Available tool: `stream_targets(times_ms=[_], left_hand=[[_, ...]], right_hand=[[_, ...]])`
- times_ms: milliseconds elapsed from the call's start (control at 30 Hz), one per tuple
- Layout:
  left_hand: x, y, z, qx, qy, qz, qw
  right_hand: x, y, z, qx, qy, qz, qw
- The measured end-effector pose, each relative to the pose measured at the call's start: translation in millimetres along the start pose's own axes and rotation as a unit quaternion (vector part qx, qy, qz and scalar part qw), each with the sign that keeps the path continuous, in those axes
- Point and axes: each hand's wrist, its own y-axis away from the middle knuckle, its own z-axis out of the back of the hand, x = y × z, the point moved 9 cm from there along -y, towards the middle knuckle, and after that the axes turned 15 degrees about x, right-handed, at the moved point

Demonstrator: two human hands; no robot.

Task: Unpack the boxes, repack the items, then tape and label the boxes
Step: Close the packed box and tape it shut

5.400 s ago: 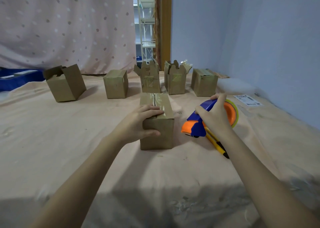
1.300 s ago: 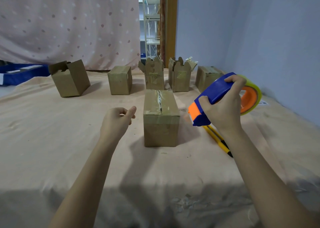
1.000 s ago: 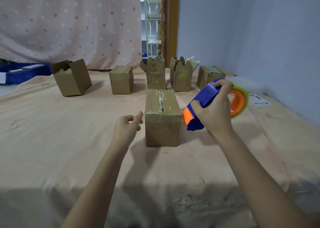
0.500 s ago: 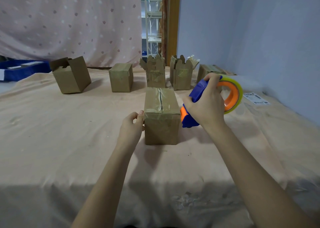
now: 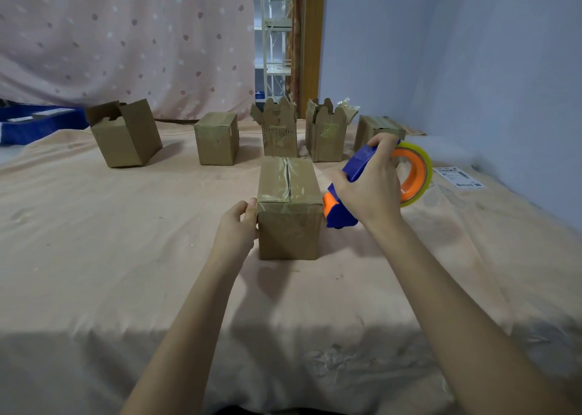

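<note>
Cardboard box (image 5: 288, 207), the near one, is standing upright in the middle of the peach cloth (image 5: 126, 257) w/ its top flaps closed; crinkled clear tape is running along the top seam and lapping down the front face. Plain brown corrugated board, squared edges, no print readable on it.

Left hand (image 5: 235, 230) is resting against the box's left side near the upper front corner, fingers loosely curled, thumb tip touching the edge; it is bracing, not wrapping round anything. Right hand (image 5: 368, 191) is gripping the tape dispenser (image 5: 352, 188) round its blue plastic handle, fingers closed over the top. Dispenser's orange nose is sitting just beside the box's right face, approx. at the upper edge; whether it is touching can't be told. Its orange hub is carrying a yellowish clear tape roll (image 5: 420, 175), glossy and round.

Five more brown boxes are standing in a row farther back: far-left box (image 5: 126, 137) tilted w/ a flap open, closed box (image 5: 217, 139), two open boxes (image 5: 280, 131) and (image 5: 326, 134) w/ notched flaps sticking up and tape scraps on the fronts, and a taped box (image 5: 378, 129) partly behind the right hand.

White label sheet (image 5: 458, 178) is lying flat on the cloth at right, near the wall; printed lines and a code-like block are showing, but text is too small to read. Pink dotted curtain (image 5: 126, 37) is hanging behind.
</note>
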Motion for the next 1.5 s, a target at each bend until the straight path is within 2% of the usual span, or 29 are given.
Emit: stream_targets(times_ms=[100,233,400,600,733,833,933,1000,1067,1267,1367,1500], left_hand=[[0,0,1,-0.002,-0.018,-0.008,1.000],[-1,0,3,-0.005,-0.014,-0.007,1.000],[0,-2,4,-0.001,-0.025,0.004,1.000],[15,-4,-2,0.009,-0.033,0.030,0.999],[30,-6,7,-0.041,-0.097,0.052,0.993],[13,4,16,-0.084,-0.052,-0.052,0.994],[-19,13,6,-0.018,-0.079,-0.182,0.980],[-31,19,-6,0.028,-0.140,-0.225,0.964],[-32,22,-11,0.035,-0.186,-0.232,0.954],[-40,25,-2,-0.038,-0.249,-0.246,0.936],[-47,27,-1,-0.063,-0.279,-0.261,0.922],[-41,22,-1,-0.041,-0.276,-0.240,0.930]], right_hand=[[0,-2,-1,0.002,0.010,-0.003,1.000],[2,7,-28,0.050,0.066,0.018,0.996],[-8,5,-29,0.058,0.040,0.018,0.997],[-29,5,-32,0.112,0.003,-0.017,0.994],[-46,5,-17,0.133,0.074,-0.041,0.988],[-48,5,-4,0.149,0.121,-0.037,0.981],[-44,7,-1,0.167,0.141,-0.030,0.975],[-40,8,-2,0.175,0.150,-0.028,0.973],[-36,8,-3,0.175,0.160,-0.028,0.971],[-23,4,1,0.120,0.229,0.007,0.966],[-22,2,-8,0.093,0.205,0.040,0.973],[-43,1,-21,0.073,0.099,0.034,0.992]])
